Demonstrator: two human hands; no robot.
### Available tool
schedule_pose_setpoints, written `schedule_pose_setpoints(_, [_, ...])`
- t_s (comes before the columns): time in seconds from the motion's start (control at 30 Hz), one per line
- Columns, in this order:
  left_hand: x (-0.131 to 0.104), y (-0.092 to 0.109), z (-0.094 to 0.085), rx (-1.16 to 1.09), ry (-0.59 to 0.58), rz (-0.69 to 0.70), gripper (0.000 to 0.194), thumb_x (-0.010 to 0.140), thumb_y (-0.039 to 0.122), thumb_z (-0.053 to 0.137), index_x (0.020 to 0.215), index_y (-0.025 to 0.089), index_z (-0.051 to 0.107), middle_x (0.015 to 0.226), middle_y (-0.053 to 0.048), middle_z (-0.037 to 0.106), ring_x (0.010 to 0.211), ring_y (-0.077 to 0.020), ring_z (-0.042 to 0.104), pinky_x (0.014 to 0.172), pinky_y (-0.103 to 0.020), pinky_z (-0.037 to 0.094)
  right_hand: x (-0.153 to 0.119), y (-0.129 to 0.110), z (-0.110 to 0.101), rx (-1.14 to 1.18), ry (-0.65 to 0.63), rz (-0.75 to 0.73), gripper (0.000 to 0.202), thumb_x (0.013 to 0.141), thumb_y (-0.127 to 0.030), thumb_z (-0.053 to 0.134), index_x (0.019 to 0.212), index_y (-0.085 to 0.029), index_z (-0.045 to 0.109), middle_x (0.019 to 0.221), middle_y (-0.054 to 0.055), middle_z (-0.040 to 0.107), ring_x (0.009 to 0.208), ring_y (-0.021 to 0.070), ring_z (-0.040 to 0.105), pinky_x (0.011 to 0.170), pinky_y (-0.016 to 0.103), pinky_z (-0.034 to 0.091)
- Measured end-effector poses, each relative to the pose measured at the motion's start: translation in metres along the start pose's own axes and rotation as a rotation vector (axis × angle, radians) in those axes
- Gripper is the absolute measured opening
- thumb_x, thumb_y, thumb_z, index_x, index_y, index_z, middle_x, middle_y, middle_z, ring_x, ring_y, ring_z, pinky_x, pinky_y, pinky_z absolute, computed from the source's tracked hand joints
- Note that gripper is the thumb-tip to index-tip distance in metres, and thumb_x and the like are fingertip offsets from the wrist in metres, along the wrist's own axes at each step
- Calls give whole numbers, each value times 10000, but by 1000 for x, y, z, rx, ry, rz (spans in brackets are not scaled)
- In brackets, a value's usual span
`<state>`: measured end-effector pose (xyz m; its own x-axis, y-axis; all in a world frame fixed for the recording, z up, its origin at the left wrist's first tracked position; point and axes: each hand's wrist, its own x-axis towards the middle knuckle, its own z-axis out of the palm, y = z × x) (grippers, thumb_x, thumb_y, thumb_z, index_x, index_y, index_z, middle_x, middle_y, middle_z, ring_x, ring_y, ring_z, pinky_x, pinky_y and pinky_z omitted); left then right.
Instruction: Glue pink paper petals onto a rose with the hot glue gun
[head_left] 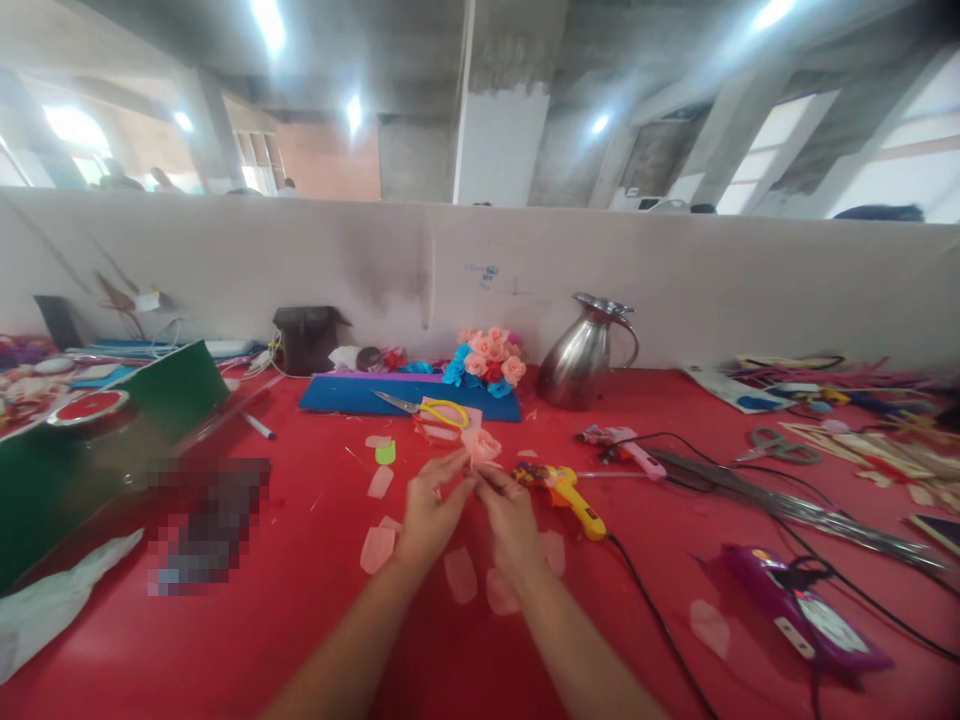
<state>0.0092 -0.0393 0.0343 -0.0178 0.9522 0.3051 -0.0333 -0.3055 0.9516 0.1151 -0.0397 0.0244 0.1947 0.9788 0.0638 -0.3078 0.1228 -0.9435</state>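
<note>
Both my hands meet above the red table, pinching the base of a pink paper flower [484, 447]. My left hand [435, 500] has its thumb and fingers closed at the flower's left side. From the right, my right hand [510, 510] closes its fingertips on the same base; the exact grip point is small and partly hidden. Loose pink petals [460, 575] lie around and beneath my wrists. Just beyond the flower are yellow-handled scissors [442, 412]. A yellow glue gun [574, 497] rests to the right of my right hand.
A blue board [345, 395] lies behind, with a bunch of paper flowers [491, 360] and a steel jug [581, 350] near the wall. To the right are a pink glue gun [630, 450], a purple power strip [802, 610] and trailing cords. A green board [165, 400] stands left.
</note>
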Motion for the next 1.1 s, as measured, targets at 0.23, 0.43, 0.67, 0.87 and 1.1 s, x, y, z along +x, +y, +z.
schedule_pose_setpoints(0.23, [-4, 4, 3, 37, 59, 51, 267, 688, 225, 667, 953, 217, 703, 1073, -81, 661, 1038, -219, 572, 951, -361, 398, -6, -6, 2, -363, 38, -283, 191, 691, -206, 560, 813, -202, 708, 836, 32, 703, 779, 201, 606, 740, 314, 454])
schedule_pose_setpoints(0.43, [-1, -2, 6, -434, 44, -196, 207, 637, 211, 710, 840, 173, 698, 843, -43, 702, 836, -176, 619, 810, -291, 451, -11, -4, 5, -615, 85, -448, 162, 732, -171, 532, 782, -183, 686, 809, 58, 669, 762, 198, 597, 711, 304, 450])
schedule_pose_setpoints(0.67, [4, 0, 3, -609, 49, -310, 175, 564, 213, 764, 705, 156, 678, 666, -12, 666, 691, -129, 605, 700, -235, 446, -16, -12, 6, -501, 34, -434, 192, 691, -111, 519, 806, -203, 642, 813, 27, 648, 760, 179, 569, 719, 290, 433])
schedule_pose_setpoints(0.87, [7, -2, -2, -557, -19, -251, 251, 580, 192, 751, 823, 170, 694, 780, -28, 690, 733, -127, 602, 733, -237, 438, -14, -19, -1, -113, -39, -235, 88, 765, -237, 548, 791, -202, 625, 760, 3, 616, 747, 161, 542, 700, 264, 408])
schedule_pose_setpoints(1.1, [7, -9, -13, -403, -206, -215, 293, 603, 234, 738, 877, 136, 706, 775, -61, 691, 734, -171, 596, 743, -301, 450, -6, -18, -7, 112, -94, -91, 240, 788, -393, 568, 693, -189, 651, 662, 4, 589, 656, 157, 505, 663, 289, 396])
